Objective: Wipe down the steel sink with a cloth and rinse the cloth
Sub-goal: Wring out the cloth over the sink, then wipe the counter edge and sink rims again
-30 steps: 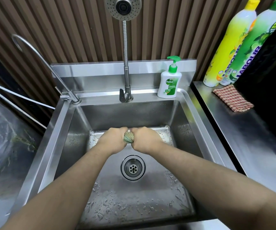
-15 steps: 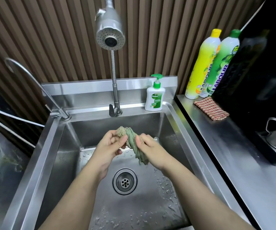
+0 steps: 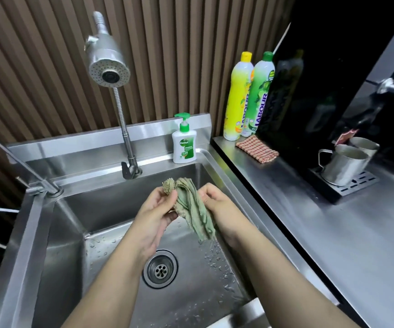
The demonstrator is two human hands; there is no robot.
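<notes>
the green cloth (image 3: 192, 209) is twisted into a loose rope and held above the back half of the steel sink (image 3: 72, 256), its frayed lower end hanging free over the wet floor. your left hand (image 3: 154, 216) pinches the bunched upper end, thumb and fingers curled onto it. your right hand (image 3: 222, 209) grips the cloth's middle from the right, fingers bent round it. droplets lie on the basin floor around the drain (image 3: 160, 268), below your left wrist. the spray faucet head (image 3: 109, 67) hangs over the basin, and a dettol pump bottle (image 3: 184, 145) stands on the back rim. on the counter (image 3: 333, 233) to the right are a yellow bottle (image 3: 237, 98), a green bottle (image 3: 261, 95), a folded checked cloth (image 3: 257, 147) and two steel mugs (image 3: 343, 164).
</notes>
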